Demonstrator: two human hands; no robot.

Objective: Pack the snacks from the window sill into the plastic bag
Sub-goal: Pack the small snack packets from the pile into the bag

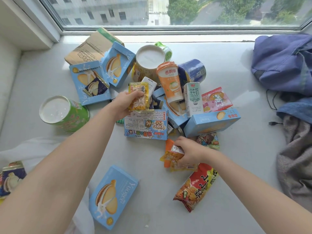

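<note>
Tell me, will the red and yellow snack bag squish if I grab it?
Probably yes: the red and yellow snack bag looks like a puffy, wrinkled pouch, so it should bend and crinkle. It likely feels light for its size, being puffed up. Its shiny wrapper might slip.

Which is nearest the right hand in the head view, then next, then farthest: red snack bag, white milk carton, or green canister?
1. The red snack bag, just below the right hand.
2. The white milk carton, beyond the hand, toward the window.
3. The green canister, far left on the sill.
</note>
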